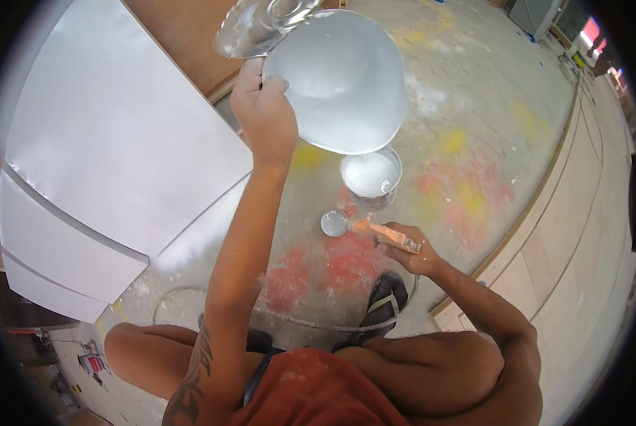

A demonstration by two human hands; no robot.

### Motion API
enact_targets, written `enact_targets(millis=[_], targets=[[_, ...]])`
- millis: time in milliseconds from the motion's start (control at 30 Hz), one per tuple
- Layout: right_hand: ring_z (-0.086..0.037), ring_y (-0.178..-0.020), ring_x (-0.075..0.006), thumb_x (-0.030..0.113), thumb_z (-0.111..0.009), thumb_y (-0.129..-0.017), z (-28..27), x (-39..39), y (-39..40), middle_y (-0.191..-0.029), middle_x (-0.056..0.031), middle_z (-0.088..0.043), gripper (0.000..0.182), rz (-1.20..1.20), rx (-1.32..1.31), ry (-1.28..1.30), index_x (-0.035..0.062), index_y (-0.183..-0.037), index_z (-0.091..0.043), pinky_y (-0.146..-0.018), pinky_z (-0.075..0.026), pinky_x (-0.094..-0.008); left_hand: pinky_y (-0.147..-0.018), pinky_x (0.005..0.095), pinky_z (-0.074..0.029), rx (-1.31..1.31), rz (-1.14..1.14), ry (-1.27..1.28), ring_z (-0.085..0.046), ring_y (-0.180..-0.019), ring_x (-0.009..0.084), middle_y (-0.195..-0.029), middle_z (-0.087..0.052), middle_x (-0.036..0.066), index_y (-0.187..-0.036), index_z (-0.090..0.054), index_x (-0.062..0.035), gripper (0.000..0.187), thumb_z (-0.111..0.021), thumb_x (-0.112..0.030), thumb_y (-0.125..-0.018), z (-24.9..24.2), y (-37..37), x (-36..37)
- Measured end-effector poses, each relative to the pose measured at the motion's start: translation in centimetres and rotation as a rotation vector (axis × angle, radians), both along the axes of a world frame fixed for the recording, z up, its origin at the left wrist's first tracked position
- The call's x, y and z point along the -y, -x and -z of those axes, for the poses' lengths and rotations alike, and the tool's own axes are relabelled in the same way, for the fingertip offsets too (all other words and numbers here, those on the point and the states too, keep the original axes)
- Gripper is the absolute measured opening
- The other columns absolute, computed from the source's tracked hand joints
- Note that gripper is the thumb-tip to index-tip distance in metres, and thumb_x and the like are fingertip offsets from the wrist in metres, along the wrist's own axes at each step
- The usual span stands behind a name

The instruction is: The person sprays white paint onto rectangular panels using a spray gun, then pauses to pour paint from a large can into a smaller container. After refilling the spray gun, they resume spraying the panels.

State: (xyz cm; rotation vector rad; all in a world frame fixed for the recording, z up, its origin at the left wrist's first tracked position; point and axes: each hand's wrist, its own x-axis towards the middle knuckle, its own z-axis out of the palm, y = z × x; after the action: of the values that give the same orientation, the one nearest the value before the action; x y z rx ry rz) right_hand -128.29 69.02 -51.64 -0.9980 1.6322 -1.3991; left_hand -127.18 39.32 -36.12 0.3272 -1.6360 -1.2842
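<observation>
My left hand (264,117) is closed on the edge of a large metal can (335,85), beside its bent-back, crumpled silver lid (261,28). The can's opening faces me and shows a pale grey-white inside. Its lower rim overlaps the far edge of a smaller can of white paint (372,175) on the floor. My right hand (405,250) is wrapped round an orange, paint-smeared spray gun (385,233), its fingers partly hidden. At the gun's far end is a round greyish-white cup (333,222), just on the near side of the small can.
Large white-coated panels (119,135) lie on the left, near a brown wooden board (183,35). A hose (296,323) curves across the paint-stained floor (438,92) by my sandalled foot (387,302). Long boards (545,241) run along the right. A red tool (93,364) lies lower left.
</observation>
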Motion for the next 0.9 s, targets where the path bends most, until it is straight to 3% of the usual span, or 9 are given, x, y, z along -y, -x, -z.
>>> enact_targets(millis=[167, 333, 467, 533, 667, 767, 833, 867, 900], targets=[[-0.065, -0.094, -0.018, 0.008, -0.069, -0.091, 0.5, -0.2, -0.1, -0.108, -0.01, -0.068, 0.031, 0.006, 0.003, -0.029, 0.0014, -0.121, -0.064, -0.086, -0.051, -0.0324, -0.076, 0.0274, -0.046, -0.094, 0.144, -0.348, -0.056, -0.085, 0.0174, -0.094, -0.063, 0.009, -0.105, -0.063, 0.0049, 0.034, -0.045, 0.002, -0.075, 2.3, 0.9, 1.4], [-0.065, -0.094, -0.0194, 0.008, -0.069, -0.091, 0.4, -0.2, 0.0, -0.107, -0.011, -0.068, 0.031, -0.01, -0.031, -0.047, 0.0015, -0.121, -0.064, -0.086, -0.051, -0.0329, -0.084, 0.0301, -0.05, -0.16, 0.225, -0.64, -0.061, -0.093, 0.0251, -0.103, -0.063, 0.017, -0.116, -0.058, 0.0099, 0.045, -0.045, 0.004, -0.074, 7.2, 2.2, 3.5], [-0.065, -0.093, -0.02, 0.009, -0.069, -0.091, 0.4, -0.2, 0.3, -0.106, -0.0108, -0.068, 0.03, 0.003, -0.025, -0.018, 0.0015, -0.119, -0.064, -0.085, -0.051, -0.0331, -0.085, 0.0323, -0.05, -0.068, 0.096, -0.727, -0.06, -0.095, 0.0267, -0.104, -0.063, 0.017, -0.116, -0.059, 0.0099, 0.042, -0.047, 0.004, -0.076, 13.2, 3.8, 5.1], [-0.065, -0.092, -0.0202, 0.009, -0.069, -0.091, 0.2, -0.4, 0.1, -0.105, -0.0108, -0.068, 0.029, 0.007, -0.04, -0.021, 0.0015, -0.119, -0.064, -0.085, -0.051, -0.0331, -0.086, 0.0334, -0.049, 0.119, 0.031, -0.688, -0.06, -0.099, 0.0272, -0.106, -0.063, 0.018, -0.116, -0.06, 0.01, 0.039, -0.051, 0.002, -0.079, 17.6, 4.1, 6.3], [-0.065, -0.09, -0.0211, 0.005, -0.067, -0.089, 0.1, -0.3, 0.1, -0.104, -0.0112, -0.068, 0.029, 0.023, -0.01, -0.03, 0.0012, -0.118, -0.064, -0.084, -0.051, -0.0328, -0.088, 0.0342, -0.048, 0.223, 0.0, -0.719, -0.06, -0.1, 0.0261, -0.108, -0.063, 0.018, -0.118, -0.061, 0.0096, 0.039, -0.054, 0.001, -0.08, 21.4, 4.3, 6.8], [-0.064, -0.089, -0.0212, 0.004, -0.067, -0.088, 0.5, -0.5, 0.4, -0.103, -0.0108, -0.068, 0.029, 0.026, -0.052, -0.025, 0.0012, -0.117, -0.064, -0.084, -0.051, -0.0327, -0.097, 0.0348, -0.044, 0.17, 0.08, -0.796, -0.058, -0.109, 0.025, -0.117, -0.063, 0.018, -0.128, -0.057, 0.0101, 0.043, -0.059, -0.008, -0.089, 22.3, 3.4, 7.9], [-0.064, -0.088, -0.0206, 0.006, -0.068, -0.089, 0.6, -0.5, 0.2, -0.1, -0.01, -0.067, 0.026, 0.019, -0.06, 0.006, 0.0012, -0.114, -0.064, -0.083, -0.05, -0.0326, -0.107, 0.036, -0.036, 0.335, 0.236, -0.683, -0.053, -0.12, 0.025, -0.129, -0.06, 0.017, -0.134, -0.053, 0.0094, 0.049, -0.059, -0.022, -0.098, 21.4, 1.7, 7.1], [-0.064, -0.088, -0.0206, 0.006, -0.068, -0.089, 0.6, -0.4, 0.3, -0.1, -0.01, -0.067, 0.026, 0.014, -0.052, 0.002, 0.0012, -0.114, -0.064, -0.083, -0.05, -0.0326, -0.107, 0.036, -0.036, 0.34, 0.229, -0.689, -0.053, -0.12, 0.025, -0.129, -0.06, 0.017, -0.134, -0.053, 0.0094, 0.049, -0.059, -0.022, -0.098, 21.4, 0.8, 6.5], [-0.064, -0.088, -0.0204, 0.005, -0.068, -0.089, 0.7, -0.5, 0.2, -0.099, -0.0098, -0.067, 0.026, 0.031, -0.017, 0.005, 0.0012, -0.114, -0.064, -0.083, -0.05, -0.0324, -0.108, 0.0365, -0.036, 0.335, 0.141, -0.716, -0.053, -0.121, 0.0251, -0.131, -0.059, 0.013, -0.137, -0.052, 0.0036, 0.05, -0.059, -0.029, -0.099, 22.0, -0.9, 5.6]])
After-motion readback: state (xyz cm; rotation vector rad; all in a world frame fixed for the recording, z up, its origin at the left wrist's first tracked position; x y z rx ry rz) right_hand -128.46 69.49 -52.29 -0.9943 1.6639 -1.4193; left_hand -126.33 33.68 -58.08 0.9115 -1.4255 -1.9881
